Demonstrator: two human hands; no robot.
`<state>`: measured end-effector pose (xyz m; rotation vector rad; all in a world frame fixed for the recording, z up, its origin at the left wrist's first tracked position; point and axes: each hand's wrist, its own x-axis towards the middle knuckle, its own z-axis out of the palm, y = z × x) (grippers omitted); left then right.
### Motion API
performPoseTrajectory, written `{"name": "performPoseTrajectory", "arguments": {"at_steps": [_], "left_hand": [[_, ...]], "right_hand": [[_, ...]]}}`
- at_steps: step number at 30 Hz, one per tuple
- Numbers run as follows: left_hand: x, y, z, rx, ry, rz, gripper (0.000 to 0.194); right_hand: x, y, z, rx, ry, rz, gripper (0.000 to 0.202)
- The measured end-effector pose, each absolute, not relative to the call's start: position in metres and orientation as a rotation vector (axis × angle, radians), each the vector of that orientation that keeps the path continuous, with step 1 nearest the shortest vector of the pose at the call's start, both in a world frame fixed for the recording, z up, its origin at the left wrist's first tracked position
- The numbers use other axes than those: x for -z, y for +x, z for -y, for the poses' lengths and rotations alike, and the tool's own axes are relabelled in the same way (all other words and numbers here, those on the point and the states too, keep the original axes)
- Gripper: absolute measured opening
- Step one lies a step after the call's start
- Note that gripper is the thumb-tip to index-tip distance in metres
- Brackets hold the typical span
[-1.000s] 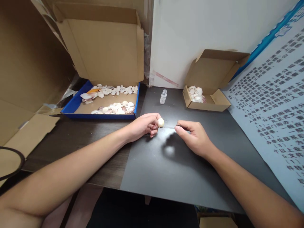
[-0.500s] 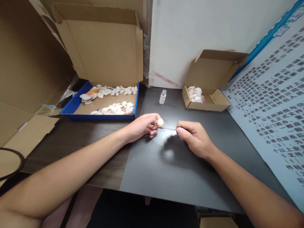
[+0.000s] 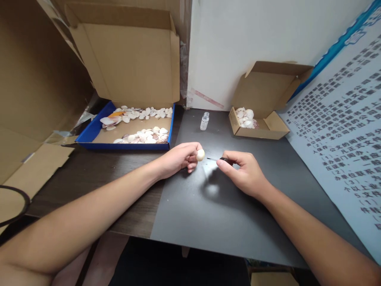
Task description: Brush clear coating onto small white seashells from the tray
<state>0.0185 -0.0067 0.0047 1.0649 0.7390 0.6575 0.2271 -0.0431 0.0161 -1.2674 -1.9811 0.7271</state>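
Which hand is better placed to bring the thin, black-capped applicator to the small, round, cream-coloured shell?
Probably the right hand: it holds the applicator, tip pointing at the shell across a short gap. The left hand is occupied, pinching the shell.

The left hand (image 3: 184, 157) and right hand (image 3: 245, 174) are bare—slim, with narrow wrists and smooth backs. The left forearm (image 3: 113, 190) is bare too, long and slender, widening evenly toward a crease at the elbow. The right forearm (image 3: 303, 222) is likewise uncovered as far as it shows. Low in the view, beneath the table (image 3: 131, 208), lies a plain black area (image 3: 178, 266)—perhaps clothing over the lap, but too dark to tell its cut.
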Motion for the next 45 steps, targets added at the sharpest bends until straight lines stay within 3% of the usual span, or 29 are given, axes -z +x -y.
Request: {"name": "performPoseTrajectory", "arguments": {"at_steps": [5,19,24,29,34,40,45], "left_hand": [[-0.005,0.018,0.007,-0.637,1.083,-0.741,0.011],[-0.004,0.018,0.006,-0.630,1.100,-0.722,0.011],[-0.006,0.018,0.007,-0.625,1.089,-0.752,0.011],[-0.006,0.018,0.007,-0.624,1.102,-0.743,0.010],[-0.004,0.018,0.006,-0.610,1.101,-0.751,0.005],[-0.003,0.018,0.006,-0.618,1.120,-0.724,0.010],[-0.005,0.019,0.007,-0.623,1.123,-0.742,0.006]], "right_hand": [[-0.017,0.228,0.043,-0.872,-1.159,1.973,0.036],[-0.015,0.228,0.043,-0.735,-1.242,1.924,0.041],[-0.012,0.231,0.042,-0.879,-1.111,1.874,0.038],[-0.010,0.229,0.041,-0.751,-1.283,1.851,0.042],[-0.008,0.230,0.040,-0.929,-1.142,1.846,0.039],[-0.010,0.232,0.041,-0.752,-1.190,1.785,0.040],[-0.006,0.233,0.042,-0.973,-1.042,1.743,0.035]]}}
